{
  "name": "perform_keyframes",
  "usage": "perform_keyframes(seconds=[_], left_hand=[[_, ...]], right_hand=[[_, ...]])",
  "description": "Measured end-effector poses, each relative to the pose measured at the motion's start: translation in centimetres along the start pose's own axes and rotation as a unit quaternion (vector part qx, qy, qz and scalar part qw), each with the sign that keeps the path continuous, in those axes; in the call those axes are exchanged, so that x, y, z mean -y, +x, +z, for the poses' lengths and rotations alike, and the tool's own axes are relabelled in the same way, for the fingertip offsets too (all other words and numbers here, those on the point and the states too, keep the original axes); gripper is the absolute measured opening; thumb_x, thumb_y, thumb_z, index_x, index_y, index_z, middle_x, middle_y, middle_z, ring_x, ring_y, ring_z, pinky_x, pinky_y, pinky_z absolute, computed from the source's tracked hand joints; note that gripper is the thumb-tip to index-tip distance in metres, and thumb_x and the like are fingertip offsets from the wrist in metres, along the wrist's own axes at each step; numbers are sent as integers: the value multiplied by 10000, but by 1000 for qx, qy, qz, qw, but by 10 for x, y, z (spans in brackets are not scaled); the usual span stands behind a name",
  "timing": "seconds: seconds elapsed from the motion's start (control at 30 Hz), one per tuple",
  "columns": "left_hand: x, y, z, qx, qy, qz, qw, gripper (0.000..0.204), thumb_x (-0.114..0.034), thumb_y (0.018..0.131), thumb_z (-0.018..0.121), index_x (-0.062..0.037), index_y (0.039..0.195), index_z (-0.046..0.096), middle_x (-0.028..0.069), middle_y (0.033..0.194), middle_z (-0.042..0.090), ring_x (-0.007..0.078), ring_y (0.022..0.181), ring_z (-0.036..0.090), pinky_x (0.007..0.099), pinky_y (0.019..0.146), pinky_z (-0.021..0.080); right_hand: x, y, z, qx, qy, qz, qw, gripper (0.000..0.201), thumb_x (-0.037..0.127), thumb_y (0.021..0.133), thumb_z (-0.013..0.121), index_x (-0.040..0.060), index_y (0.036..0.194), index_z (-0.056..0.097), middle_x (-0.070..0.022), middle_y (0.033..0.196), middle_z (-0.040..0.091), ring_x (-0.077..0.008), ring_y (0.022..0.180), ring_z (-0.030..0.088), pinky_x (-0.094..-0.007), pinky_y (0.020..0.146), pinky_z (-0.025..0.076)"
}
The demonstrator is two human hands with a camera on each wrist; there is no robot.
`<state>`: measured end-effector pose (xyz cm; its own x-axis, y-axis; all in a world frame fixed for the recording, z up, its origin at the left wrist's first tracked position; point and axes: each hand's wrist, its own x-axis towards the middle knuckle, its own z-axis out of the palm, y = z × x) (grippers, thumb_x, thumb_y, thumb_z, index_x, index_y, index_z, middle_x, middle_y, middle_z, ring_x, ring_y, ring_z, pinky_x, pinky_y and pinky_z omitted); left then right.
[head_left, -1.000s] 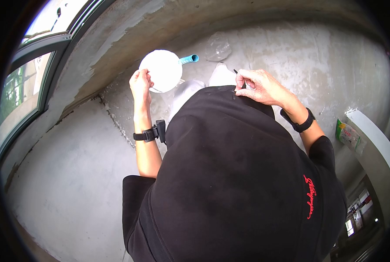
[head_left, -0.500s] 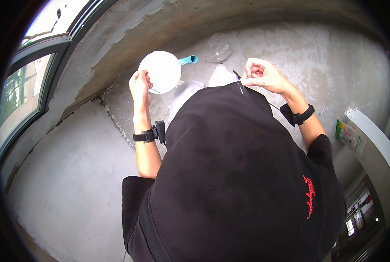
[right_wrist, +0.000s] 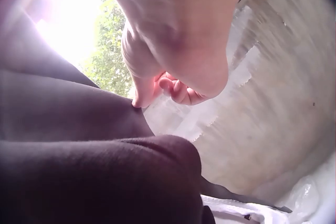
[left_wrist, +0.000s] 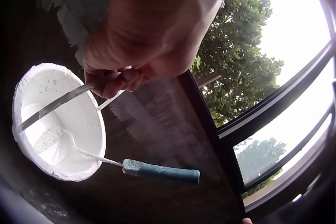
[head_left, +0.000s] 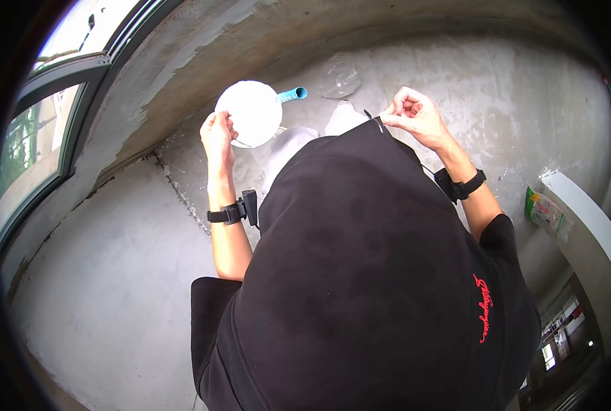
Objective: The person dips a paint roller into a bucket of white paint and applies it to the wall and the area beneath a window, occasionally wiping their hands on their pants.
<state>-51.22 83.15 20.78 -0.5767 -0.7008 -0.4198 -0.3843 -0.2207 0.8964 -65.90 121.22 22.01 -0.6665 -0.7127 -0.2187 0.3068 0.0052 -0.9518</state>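
Note:
My left hand (head_left: 218,133) (left_wrist: 142,40) grips the thin metal bail (left_wrist: 58,103) of a white bucket (head_left: 250,106) (left_wrist: 79,124) coated with white paint. A tool with a blue handle (head_left: 293,94) (left_wrist: 160,172) leans in the bucket, its handle sticking out over the rim. My right hand (head_left: 411,113) (right_wrist: 173,40) is curled and pinches the top edge of the black hooded garment (head_left: 360,240) (right_wrist: 79,145) that fills the middle of the head view. The garment hides whatever lies below and between the hands.
Rough concrete wall and floor all around. A dark-framed window (head_left: 52,109) runs along the left, trees outside. A clear plastic bag (head_left: 339,74) lies by the wall; white sacking (head_left: 346,118) shows behind the hood. At the right, a white ledge (head_left: 579,219) with a green packet (head_left: 543,209).
My right hand rose off the hood and moved up and right, now pinching its edge with curled fingers. The left hand and the bucket have hardly moved.

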Motion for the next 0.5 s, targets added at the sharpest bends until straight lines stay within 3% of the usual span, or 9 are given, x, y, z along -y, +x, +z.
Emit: perform_keyframes(seconds=[0.17,0.27,0.33,0.5], left_hand=[[1,0,-1,5,0,1,1000,165,-141,910,548,-54,770,560,-43,597,451,64,499,403,248,483,353],[1,0,1,0,-9,2,1000,147,-137,920,552,-49,803,565,-59,573,421,53,456,345,235,457,319],[2,1,0,-2,-5,1,1000,149,-135,922,550,-47,802,564,-59,572,419,52,457,342,236,454,318],[3,0,-1,2,3,-1,1000,160,-141,916,550,-53,783,560,-51,587,437,56,481,372,240,468,334]], right_hand=[[-12,-5,1,-22,47,8,999,239,-33,825,697,79,800,487,-84,867,676,-122,823,646,-277,758,534],[-23,-8,6,-30,123,10,992,240,-38,828,693,89,832,489,-78,875,672,-122,828,643,-279,780,525],[-30,-11,10,-25,239,23,970,249,-28,836,693,102,852,481,-65,875,665,-112,841,625,-261,801,500],[-26,-14,-5,-61,228,13,972,257,-14,848,692,111,839,467,-37,868,655,-95,858,602,-235,809,470]])
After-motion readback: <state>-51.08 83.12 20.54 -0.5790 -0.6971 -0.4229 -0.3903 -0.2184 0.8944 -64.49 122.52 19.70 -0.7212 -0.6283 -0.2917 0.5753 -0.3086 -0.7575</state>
